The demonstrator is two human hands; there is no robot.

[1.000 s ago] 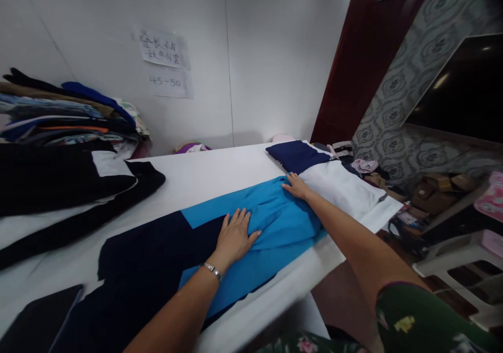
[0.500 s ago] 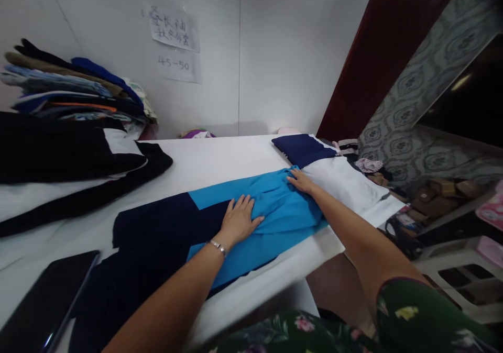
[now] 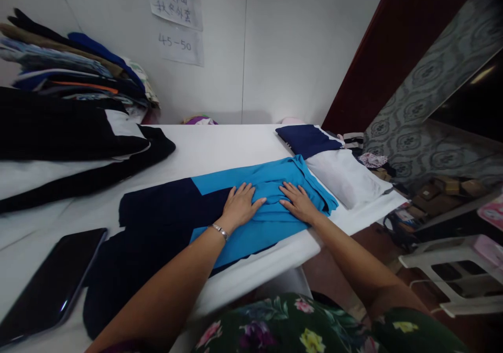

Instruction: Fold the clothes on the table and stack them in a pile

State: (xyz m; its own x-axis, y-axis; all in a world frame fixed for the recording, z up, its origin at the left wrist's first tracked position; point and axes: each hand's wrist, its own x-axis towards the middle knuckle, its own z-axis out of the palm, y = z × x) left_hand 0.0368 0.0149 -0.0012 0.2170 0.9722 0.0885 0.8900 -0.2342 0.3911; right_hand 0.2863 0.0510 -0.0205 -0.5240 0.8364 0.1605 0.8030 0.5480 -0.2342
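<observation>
A blue and navy garment (image 3: 220, 173) lies spread across the white-covered table, its bright blue part on the right and its dark parts reaching left and toward me. Flat on the blue cloth near its middle rests my left hand (image 3: 239, 206), fingers spread, a silver bracelet on the wrist. Just right of it my right hand (image 3: 298, 202) also presses down on the blue cloth with its fingers apart. The cloth's right end beyond this hand is bunched in soft folds. Neither hand grips anything.
At the left, a black garment (image 3: 70, 133) lies before a tall pile of folded clothes (image 3: 78, 70). A dark phone (image 3: 51, 285) is at the lower left. A folded navy garment (image 3: 308, 139) and a white one (image 3: 349, 175) lie at the right. A white plastic stool (image 3: 451, 264) stands off the table.
My right hand has left the blue cloth's far right edge and come toward my left hand. The cloth's right end now lies folded over. My left hand stays on the cloth.
</observation>
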